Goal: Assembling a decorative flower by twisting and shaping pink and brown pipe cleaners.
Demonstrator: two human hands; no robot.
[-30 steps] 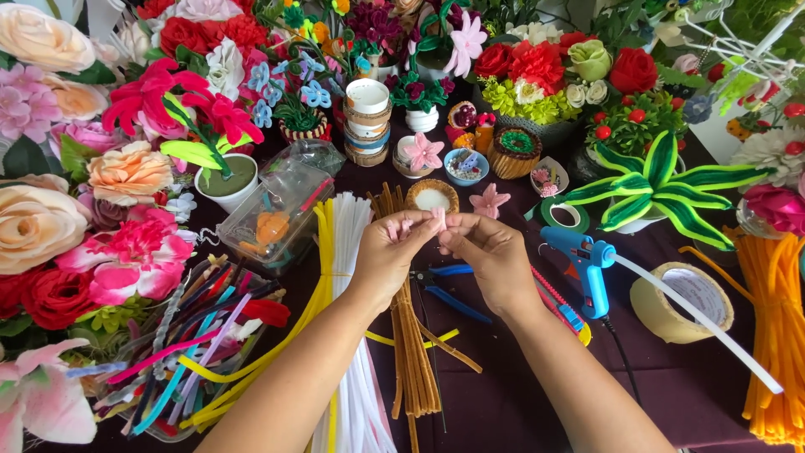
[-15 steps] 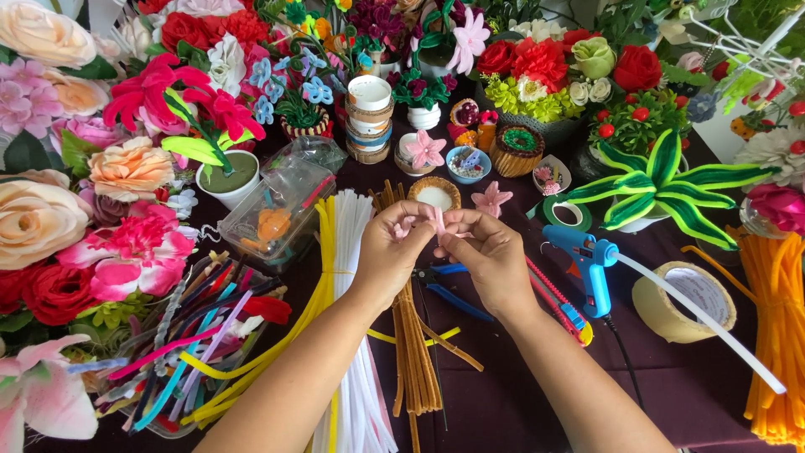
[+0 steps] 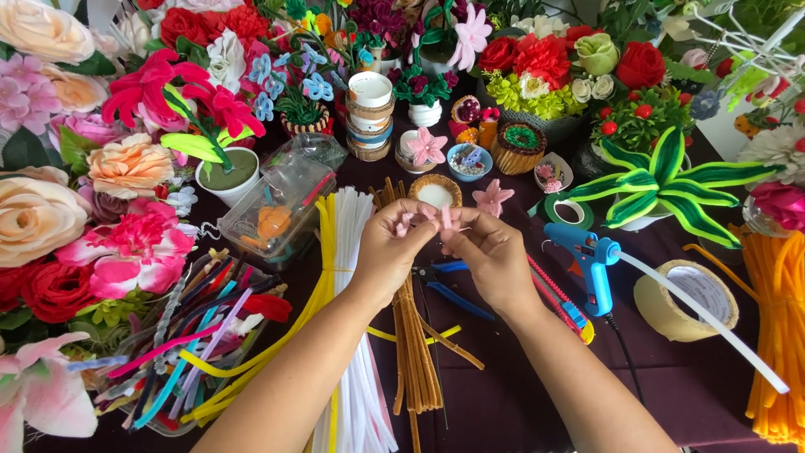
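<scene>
At frame centre, left hand [image 3: 392, 250] and right hand [image 3: 489, 252] both pinch a small pink pipe-cleaner piece [image 3: 444, 217], fingers closed on it. Blue glue gun [image 3: 590, 262] at 3 o'clock; white pipe cleaners [image 3: 352, 252] at 9.

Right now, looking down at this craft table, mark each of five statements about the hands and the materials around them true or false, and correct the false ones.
1. Both hands, the left hand and right hand, pinch a small pink fuzzy pipe-cleaner piece. True.
2. The blue plastic glue gun lies left of the hands. False: it lies to their right.
3. A bundle of white pipe cleaners lies beside a yellow one. True.
4. The roll of beige tape is on the left wrist. False: it lies on the table.
5. The orange pipe cleaners lie at the right edge. True.
</scene>
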